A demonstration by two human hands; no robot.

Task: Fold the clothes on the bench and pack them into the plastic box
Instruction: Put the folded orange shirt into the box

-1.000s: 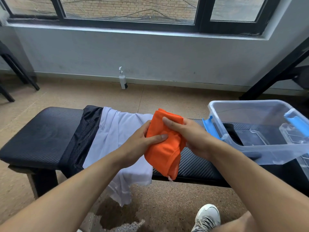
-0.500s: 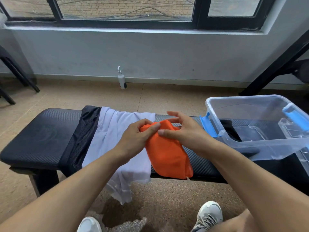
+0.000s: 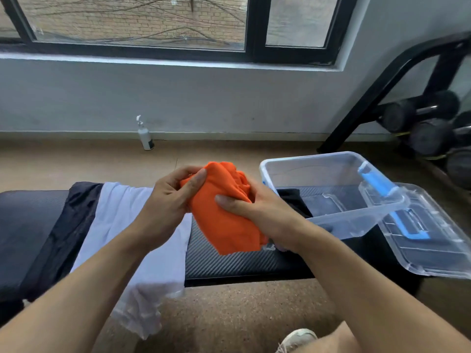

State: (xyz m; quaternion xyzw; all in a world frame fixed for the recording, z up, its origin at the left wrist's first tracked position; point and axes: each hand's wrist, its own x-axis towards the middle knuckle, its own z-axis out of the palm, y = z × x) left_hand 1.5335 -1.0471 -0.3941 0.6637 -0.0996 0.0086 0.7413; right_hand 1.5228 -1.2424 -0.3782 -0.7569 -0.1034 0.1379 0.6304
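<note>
Bunching since a second ago, the orange cloth [image 3: 224,215] now sits gripped by fingers of both the left hand [image 3: 168,202] and right hand [image 3: 257,212] nearer the box [image 3: 331,200]; packing looks next.

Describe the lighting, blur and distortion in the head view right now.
Head view: soft daylight from the window, with no hard shadows. Wide-angle bending curves the window frame and the bench. The dumbbells at the right edge are smeared. The orange garment, in the grip of the left hand and right hand, stays fairly sharp. The plastic box shows mild glare.
</note>
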